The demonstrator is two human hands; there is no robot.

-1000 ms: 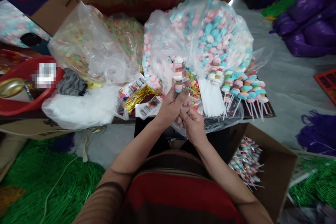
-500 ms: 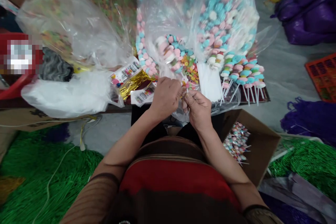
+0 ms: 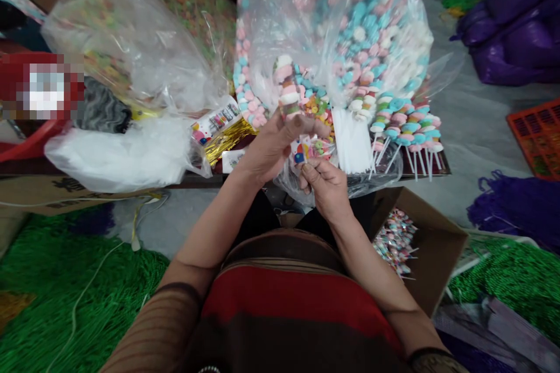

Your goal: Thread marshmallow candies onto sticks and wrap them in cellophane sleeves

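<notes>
A wrapped skewer of pink and white marshmallows stands almost upright above my left hand. That hand is curled about the skewer's lower end, its thumb stretched out to the right; the stick is hidden. My right hand pinches a small printed card with coloured balloons on it, just below the left thumb. Whether the stick also lies in the right fingers I cannot see. Behind the hands are loose ring gummies and marshmallows. White sticks lie right of them, beside finished marshmallow skewers.
Big clear bags of marshmallows and gummies stand at the back. Gold ties and white plastic sleeves lie left. A cardboard box with wrapped skewers sits low right. Green strands cover the floor left.
My left hand has loosened from a tight fist at the skewer's neck and stretched out its thumb. The skewer has come more upright, and the printed card now shows at my right fingertips.
</notes>
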